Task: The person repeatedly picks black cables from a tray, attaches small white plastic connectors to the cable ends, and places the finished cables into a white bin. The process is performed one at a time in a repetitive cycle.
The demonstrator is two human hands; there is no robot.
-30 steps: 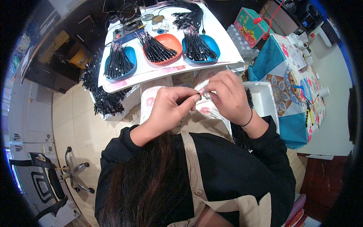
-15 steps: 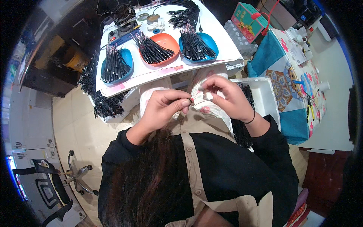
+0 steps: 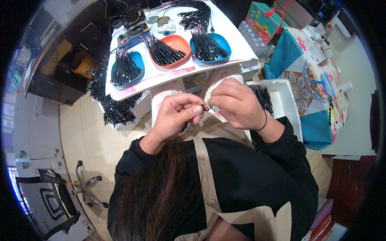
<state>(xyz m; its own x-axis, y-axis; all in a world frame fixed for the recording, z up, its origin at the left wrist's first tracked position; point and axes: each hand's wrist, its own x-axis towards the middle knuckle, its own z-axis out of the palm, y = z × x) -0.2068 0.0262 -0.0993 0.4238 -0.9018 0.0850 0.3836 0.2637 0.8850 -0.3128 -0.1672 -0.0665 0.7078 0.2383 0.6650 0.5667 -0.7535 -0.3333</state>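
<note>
My left hand (image 3: 175, 111) and my right hand (image 3: 234, 103) meet close to my chest, pinching a small connector with thin wires (image 3: 206, 107) between their fingertips. Both hands grip this little piece; its lower part is hidden by my fingers. Ahead on the white table (image 3: 235, 48) stand a blue dish (image 3: 126, 68), an orange dish (image 3: 169, 50) and another blue dish (image 3: 210, 45), each piled with black cable pieces.
A white foam box (image 3: 281, 104) with black cables sits at my right. More black cables (image 3: 110, 110) hang below the table's left edge. A table with a patterned blue cloth (image 3: 313, 84) is at the right, an office chair base (image 3: 86, 186) at the lower left.
My hands have drawn closer to my body and lower in the picture, still working the small wired piece between the fingertips. The view has tilted slightly.
</note>
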